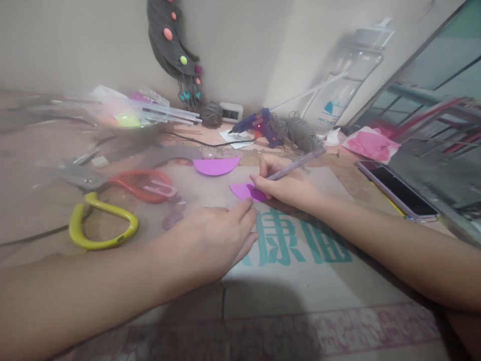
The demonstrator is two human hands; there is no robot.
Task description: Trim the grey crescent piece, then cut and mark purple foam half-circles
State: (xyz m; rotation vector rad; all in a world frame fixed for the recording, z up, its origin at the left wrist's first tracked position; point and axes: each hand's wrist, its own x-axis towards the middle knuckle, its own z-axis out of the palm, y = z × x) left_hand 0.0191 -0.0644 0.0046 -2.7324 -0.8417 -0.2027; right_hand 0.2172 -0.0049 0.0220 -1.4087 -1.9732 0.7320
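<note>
From where I stand, the person's right hand, right of the frame's centre, has its fingers closed around a purple pen that slants up to the right. I can't make out the tip, which is hidden by the fingers. Beneath that hand, at the centre of the frame, lies a purple paper piece, partly covered.

The left hand, just below centre, has its fingers loosely bent and near together, the foremost reaching the paper's lower edge; whether they pinch anything, I can't tell.

A purple half-disc lies just above, flat edge up and apart from both hands. Left of centre, scissors with one red handle and one yellow lie on the worktop, which shows big teal characters.

At upper centre sits a blue glue gun, with a grey yarn ball to its left and a grey yarn bundle to its right. A clear bottle stands at upper right, and a phone lies at the right.
</note>
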